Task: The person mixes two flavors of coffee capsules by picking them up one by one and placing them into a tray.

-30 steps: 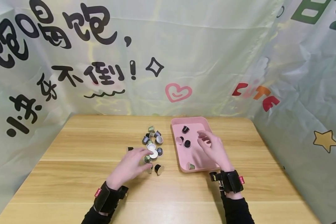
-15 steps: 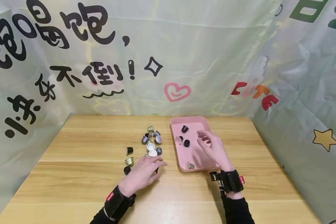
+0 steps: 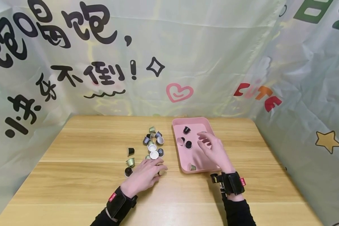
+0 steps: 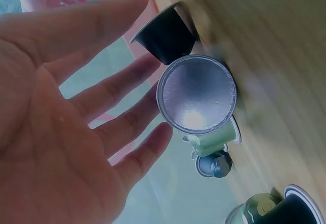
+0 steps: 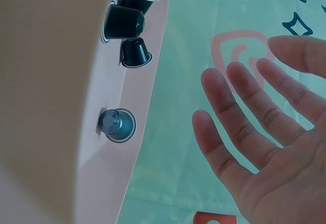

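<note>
My left hand [image 3: 143,177] reaches over the near end of the coffee capsules on the table, fingers loosely extended. In the left wrist view, a black coffee capsule [image 4: 168,36] lies tilted by the thumb and fingertips, with a gap visible beside the thumb. Just beyond it, a capsule with a silver lid [image 4: 196,94] faces the camera near the other fingertips. The index fingertip is hidden behind the thumb. Above the right side of the pink tray [image 3: 177,158], my right hand [image 3: 216,152] hovers with relaxed, spread fingers and nothing in them.
Inside the tray lie several capsules, including a black one [image 3: 188,144] and a green one [image 3: 192,167]. More capsules cluster left of it, such as a white-lidded one [image 3: 154,154]. A black [image 3: 131,151] and a pale green capsule [image 3: 131,162] lie farther left.
My left hand has moved right and nearer the front edge, from the cluster's left side to its near end, uncovering capsules on the left. The right hand has stayed almost still over the tray.
</note>
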A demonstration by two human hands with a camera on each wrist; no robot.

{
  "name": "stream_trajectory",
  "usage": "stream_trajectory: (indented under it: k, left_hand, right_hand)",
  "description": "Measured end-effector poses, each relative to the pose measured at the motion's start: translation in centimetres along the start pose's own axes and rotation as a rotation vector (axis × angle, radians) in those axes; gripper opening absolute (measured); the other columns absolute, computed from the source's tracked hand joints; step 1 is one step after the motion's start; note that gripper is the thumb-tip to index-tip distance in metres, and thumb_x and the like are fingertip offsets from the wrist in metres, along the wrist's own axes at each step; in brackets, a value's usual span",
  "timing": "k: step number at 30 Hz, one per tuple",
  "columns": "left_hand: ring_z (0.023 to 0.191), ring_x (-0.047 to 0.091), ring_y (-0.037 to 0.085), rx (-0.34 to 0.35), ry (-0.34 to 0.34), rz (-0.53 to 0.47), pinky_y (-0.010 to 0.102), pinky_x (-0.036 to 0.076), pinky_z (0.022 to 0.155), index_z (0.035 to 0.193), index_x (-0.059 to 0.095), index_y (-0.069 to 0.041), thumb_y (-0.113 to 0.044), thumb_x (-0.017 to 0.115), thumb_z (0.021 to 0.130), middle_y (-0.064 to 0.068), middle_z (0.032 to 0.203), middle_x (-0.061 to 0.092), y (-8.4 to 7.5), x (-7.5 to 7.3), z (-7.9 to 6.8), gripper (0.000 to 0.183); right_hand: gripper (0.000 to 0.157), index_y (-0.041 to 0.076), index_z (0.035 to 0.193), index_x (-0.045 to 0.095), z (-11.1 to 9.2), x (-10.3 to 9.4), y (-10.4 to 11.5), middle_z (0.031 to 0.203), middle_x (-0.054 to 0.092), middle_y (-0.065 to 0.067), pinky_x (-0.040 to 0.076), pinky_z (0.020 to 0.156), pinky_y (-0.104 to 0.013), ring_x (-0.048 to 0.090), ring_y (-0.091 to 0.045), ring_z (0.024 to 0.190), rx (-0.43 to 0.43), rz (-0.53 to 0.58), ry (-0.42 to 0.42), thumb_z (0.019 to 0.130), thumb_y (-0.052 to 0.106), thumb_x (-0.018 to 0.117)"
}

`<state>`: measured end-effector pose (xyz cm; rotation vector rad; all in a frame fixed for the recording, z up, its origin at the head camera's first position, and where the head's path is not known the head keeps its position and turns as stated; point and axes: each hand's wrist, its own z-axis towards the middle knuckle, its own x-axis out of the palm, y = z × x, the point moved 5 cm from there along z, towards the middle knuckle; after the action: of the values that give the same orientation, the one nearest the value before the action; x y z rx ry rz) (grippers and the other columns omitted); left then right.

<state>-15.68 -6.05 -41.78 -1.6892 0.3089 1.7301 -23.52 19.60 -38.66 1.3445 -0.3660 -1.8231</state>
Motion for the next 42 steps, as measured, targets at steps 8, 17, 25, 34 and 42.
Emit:
stream_trajectory:
  k: [8,17,25,34,42]
  left_hand:
    - [0.128,0.059,0.034,0.019,0.018,0.036,0.057,0.045,0.111,0.126,0.066,-0.016,-0.004,0.075,0.085,0.012,0.14,0.061,-0.1,0.2,-0.1,0.044]
    - [0.123,0.061,0.033,0.027,0.019,0.045,0.057,0.046,0.109,0.123,0.068,-0.017,-0.004,0.075,0.085,0.009,0.137,0.063,0.1,0.5,0.0,0.041]
    - [0.116,0.065,0.029,0.027,0.023,0.077,0.053,0.05,0.106,0.114,0.072,-0.016,-0.002,0.077,0.082,0.005,0.126,0.069,0.2,0.6,0.1,0.036]
    - [0.104,0.066,0.021,0.033,-0.014,0.047,0.048,0.051,0.103,0.104,0.074,-0.016,0.004,0.077,0.075,-0.001,0.111,0.072,0.5,0.7,-0.1,0.035]
    - [0.087,0.067,0.012,0.083,-0.132,0.061,0.04,0.054,0.093,0.089,0.07,-0.016,0.005,0.08,0.072,-0.007,0.089,0.072,0.9,0.4,0.2,0.029]
  right_hand:
    - [0.033,0.003,0.127,0.063,0.0,0.0,0.0,0.113,0.072,-0.019,0.057,0.083,-0.048,0.069,-0.03,0.096,-0.001,-0.009,0.002,0.095,0.009,0.065]
    - [0.033,0.0,0.127,0.063,0.0,-0.7,-0.3,0.119,0.071,-0.021,0.055,0.083,-0.037,0.068,-0.033,0.098,0.025,-0.02,-0.015,0.095,0.008,0.064]
    - [0.034,-0.003,0.129,0.062,-0.3,-2.3,-1.5,0.118,0.07,-0.025,0.057,0.083,-0.042,0.069,-0.038,0.096,0.084,-0.046,-0.055,0.097,0.008,0.062]
    - [0.037,-0.001,0.133,0.06,-0.8,-3.0,-2.5,0.131,0.063,-0.026,0.052,0.092,-0.052,0.061,-0.041,0.112,0.152,-0.075,-0.041,0.098,0.013,0.06]
    - [0.05,-0.005,0.144,0.046,-1.7,-2.6,-4.6,0.151,0.039,-0.035,0.025,0.117,-0.069,0.034,-0.055,0.14,0.37,-0.213,0.162,0.102,0.021,0.053]
